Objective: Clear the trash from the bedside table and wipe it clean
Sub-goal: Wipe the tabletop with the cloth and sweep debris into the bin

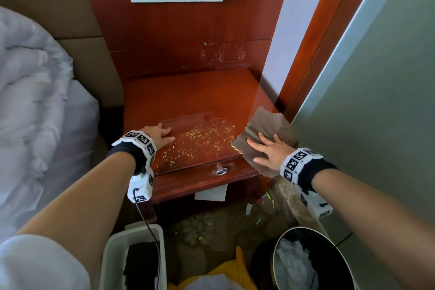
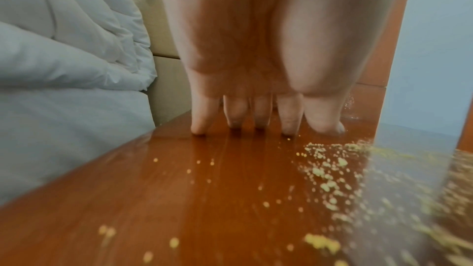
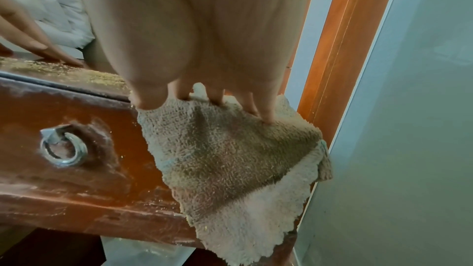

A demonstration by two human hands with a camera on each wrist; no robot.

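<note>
The red-brown bedside table (image 1: 188, 94) has yellow crumbs (image 1: 202, 139) scattered over its front half. My left hand (image 1: 160, 135) lies flat on the top at the front left, fingers straight, beside the crumbs (image 2: 330, 177). My right hand (image 1: 270, 150) presses flat on a brown cloth (image 1: 268, 125) at the table's front right corner. The cloth (image 3: 230, 149) hangs over the table's front edge, and my right fingers (image 3: 266, 112) are spread on it.
A drawer ring pull (image 1: 220, 170) sits on the table front. White bedding (image 1: 35, 113) lies at the left. A black bin (image 1: 306, 263) with white trash stands at the lower right, a white tub (image 1: 113, 254) at the lower left. A grey door (image 1: 376, 101) stands close on the right.
</note>
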